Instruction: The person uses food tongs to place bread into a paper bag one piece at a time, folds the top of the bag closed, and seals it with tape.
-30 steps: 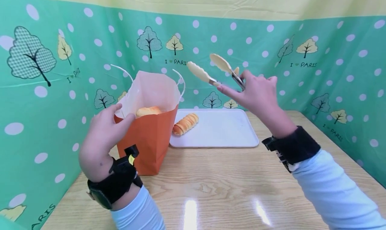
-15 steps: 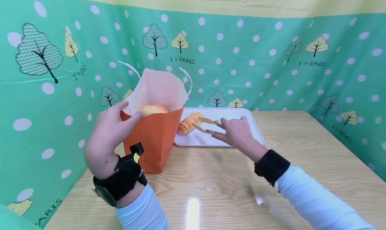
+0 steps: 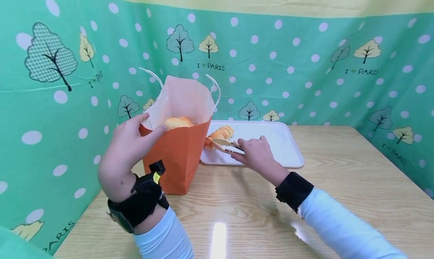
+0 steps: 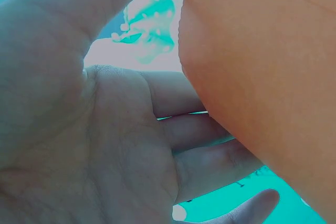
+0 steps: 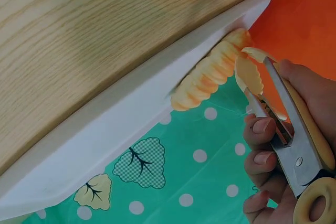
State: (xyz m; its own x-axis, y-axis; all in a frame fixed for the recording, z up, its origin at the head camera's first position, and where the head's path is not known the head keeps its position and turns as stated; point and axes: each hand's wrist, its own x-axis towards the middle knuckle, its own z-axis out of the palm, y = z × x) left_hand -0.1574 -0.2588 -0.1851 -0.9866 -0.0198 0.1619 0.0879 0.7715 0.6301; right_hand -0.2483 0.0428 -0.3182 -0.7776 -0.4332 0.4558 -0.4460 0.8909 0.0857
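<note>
My left hand holds the orange paper bag at its left rim corner, thumb at the front and fingers along the side. In the left wrist view its fingers pass partly behind the bag's wall. A bread roll shows inside the bag's white mouth. With my right hand I grip tongs with cream scalloped tips and metal arms. The tips stand apart at the near end of a ridged, golden bread roll, which lies on the white tray; whether they touch it I cannot tell.
The bag stands upright on the wooden table and hides the tray's left end. White cord handles stick up from its rim. A green printed curtain encloses the back and sides.
My right hand has come down and to the left with the tongs, from above the tray to the bread roll on it. The left hand stays at the bag; the head view has shifted slightly.
</note>
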